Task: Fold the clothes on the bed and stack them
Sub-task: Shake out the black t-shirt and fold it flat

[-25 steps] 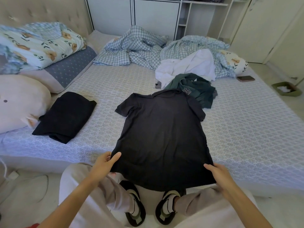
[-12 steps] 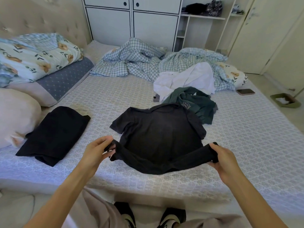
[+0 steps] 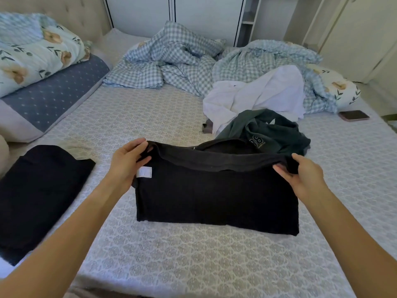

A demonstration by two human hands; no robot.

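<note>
**Black T-shirt half folded, hem corners pinched in both hands**

Black T-shirt (image 3: 217,190) lies on the bed (image 3: 214,265) doubled over on itself, its folded edge nearest the person. The left hand (image 3: 126,166) pinches the hem's left corner between thumb and curled fingers, just above a white care label (image 3: 144,172). The right hand (image 3: 300,175) grips the right corner the same way. The hem edge between them looks slightly raised, not yet laid flat.

The risk, as I judge it, is an uneven fold: the right side sits lower and wider than the left, so dropping the hem now could trap creases or leave the sleeves bunched beneath. The top edge also touches the dark green garment (image 3: 270,134), which might snag.

A folded black garment (image 3: 36,196) waits at the left, apart. Behind lie a white garment (image 3: 257,95), a checked duvet (image 3: 182,61) and a phone (image 3: 354,115).
</note>
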